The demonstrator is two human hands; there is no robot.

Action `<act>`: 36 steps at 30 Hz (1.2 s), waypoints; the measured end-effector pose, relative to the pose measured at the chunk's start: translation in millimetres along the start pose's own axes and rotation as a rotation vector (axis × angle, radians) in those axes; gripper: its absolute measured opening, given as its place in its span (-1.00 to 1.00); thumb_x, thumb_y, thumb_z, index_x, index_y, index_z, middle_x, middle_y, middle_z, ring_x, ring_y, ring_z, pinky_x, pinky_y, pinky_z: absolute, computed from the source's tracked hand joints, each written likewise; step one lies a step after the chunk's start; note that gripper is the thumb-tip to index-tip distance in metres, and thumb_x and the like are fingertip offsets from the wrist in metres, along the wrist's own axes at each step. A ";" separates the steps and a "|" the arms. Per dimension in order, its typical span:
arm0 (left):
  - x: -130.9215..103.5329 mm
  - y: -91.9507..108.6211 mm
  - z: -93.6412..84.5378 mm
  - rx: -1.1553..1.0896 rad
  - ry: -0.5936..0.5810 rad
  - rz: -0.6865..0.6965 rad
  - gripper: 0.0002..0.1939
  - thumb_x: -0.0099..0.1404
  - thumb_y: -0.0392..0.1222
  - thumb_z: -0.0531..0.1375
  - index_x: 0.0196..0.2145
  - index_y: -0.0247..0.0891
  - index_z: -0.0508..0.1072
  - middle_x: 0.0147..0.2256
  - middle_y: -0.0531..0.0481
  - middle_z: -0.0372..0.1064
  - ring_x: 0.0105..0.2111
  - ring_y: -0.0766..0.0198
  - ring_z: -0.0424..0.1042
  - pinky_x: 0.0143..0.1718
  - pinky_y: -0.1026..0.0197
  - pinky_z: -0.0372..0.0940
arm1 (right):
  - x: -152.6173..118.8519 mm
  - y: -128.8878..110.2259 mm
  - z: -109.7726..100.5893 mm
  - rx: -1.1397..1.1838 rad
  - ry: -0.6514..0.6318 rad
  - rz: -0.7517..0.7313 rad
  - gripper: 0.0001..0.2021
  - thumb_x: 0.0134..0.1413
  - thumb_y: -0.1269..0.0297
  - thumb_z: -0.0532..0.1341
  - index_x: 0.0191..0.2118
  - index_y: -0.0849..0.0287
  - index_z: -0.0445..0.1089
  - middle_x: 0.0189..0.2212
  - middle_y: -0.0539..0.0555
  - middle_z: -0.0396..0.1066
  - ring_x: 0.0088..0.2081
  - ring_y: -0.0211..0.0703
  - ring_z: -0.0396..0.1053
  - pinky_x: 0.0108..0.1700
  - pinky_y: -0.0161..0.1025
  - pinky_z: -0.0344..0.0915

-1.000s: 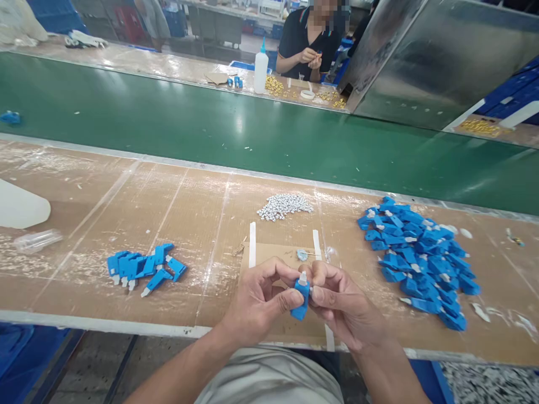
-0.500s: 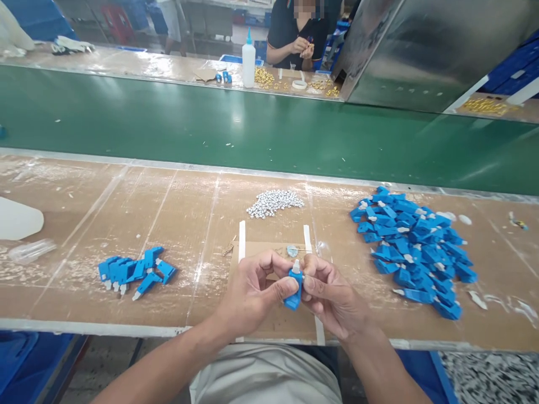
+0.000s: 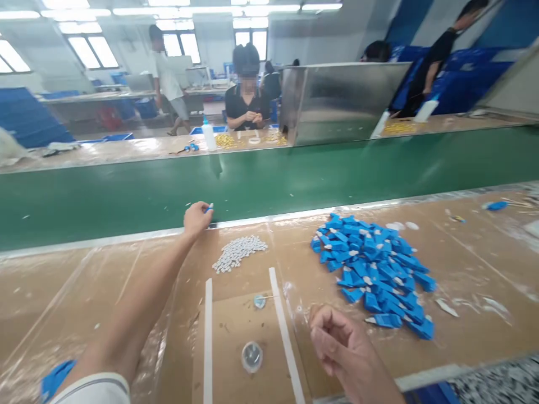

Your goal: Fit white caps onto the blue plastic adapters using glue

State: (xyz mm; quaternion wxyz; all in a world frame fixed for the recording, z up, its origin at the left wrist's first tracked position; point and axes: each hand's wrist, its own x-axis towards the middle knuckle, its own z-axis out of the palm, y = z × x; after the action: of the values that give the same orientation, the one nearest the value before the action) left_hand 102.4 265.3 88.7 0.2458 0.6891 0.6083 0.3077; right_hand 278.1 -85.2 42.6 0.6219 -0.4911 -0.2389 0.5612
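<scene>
My left hand [image 3: 196,219] reaches out to the near edge of the green belt, its fingers closed on a small blue plastic piece [image 3: 208,209] with a pale tip. Most of that piece is hidden behind the fingers. Over the table, left of a large heap of blue pieces with white tips [image 3: 374,264], my right hand [image 3: 339,345] is curled with thumb and fingers together; whatever it may hold does not show. Small whitish stones [image 3: 240,252] lie in a pile near my left forearm. Between two white tape strips [image 3: 208,336] sits a small round clear dish [image 3: 252,357].
A green conveyor belt [image 3: 147,193] runs across the far side. Beyond it are a white bottle [image 3: 208,136], a metal housing [image 3: 332,104] and a seated co-worker [image 3: 247,106]. A light-blue blob with a stick [image 3: 260,302] lies on the cardboard. Another blue cluster [image 3: 58,379] is at lower left.
My left hand has carried the blue piece away from my right hand, forward and left to the belt. The right hand has let go of it and stays low. The view has tilted up.
</scene>
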 end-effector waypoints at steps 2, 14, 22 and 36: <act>12.4 11.1 5.5 0.045 0.011 0.035 -0.83 0.14 -0.22 0.23 -0.30 -0.33 0.47 -0.12 -0.37 0.47 0.04 -0.24 0.38 0.04 -0.15 0.25 | -3.8 5.6 -12.6 -0.007 0.001 -0.019 -0.61 0.02 -0.02 0.42 -0.45 0.20 0.36 -0.58 -0.10 0.16 -0.58 -0.40 0.02 -0.60 -0.46 0.05; -97.9 91.7 171.4 -0.055 -0.708 0.422 -0.77 0.05 -0.11 0.39 -0.38 -0.27 0.50 -0.46 0.06 0.42 -0.43 0.22 0.41 -0.34 0.18 0.31 | -1.7 8.0 -32.6 -0.106 0.054 -0.103 -0.56 0.05 -0.12 0.36 -0.43 0.20 0.36 -0.56 -0.10 0.14 -0.57 -0.38 0.03 -0.57 -0.41 0.01; -111.1 85.3 150.1 -0.300 -0.672 0.243 -0.72 0.15 -0.08 0.35 -0.50 -0.28 0.37 -0.53 0.05 0.33 -0.46 0.27 0.37 -0.35 0.17 0.31 | -16.7 9.1 -37.8 -0.190 0.134 -0.082 -0.57 0.03 -0.13 0.35 -0.48 0.17 0.39 -0.58 -0.09 0.10 -0.57 -0.31 0.02 -0.56 -0.35 0.00; -220.0 -39.1 -18.6 -0.993 -0.541 -0.319 -0.71 0.13 -0.11 0.43 -0.20 -0.28 0.62 -0.25 -0.09 0.58 -0.23 0.27 0.49 -0.16 0.27 0.35 | 4.6 59.4 32.2 -0.617 -0.188 -0.133 -0.78 0.25 0.11 0.27 -0.14 0.13 0.52 -0.32 0.03 0.35 -0.35 -0.18 0.29 -0.31 -0.26 0.22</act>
State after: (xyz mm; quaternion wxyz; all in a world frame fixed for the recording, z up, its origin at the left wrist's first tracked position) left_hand 46.6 52.3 46.1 0.7289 0.4455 0.4029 0.3284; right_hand 224.4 -76.6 2.2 0.4544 -0.5858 -0.4853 0.4635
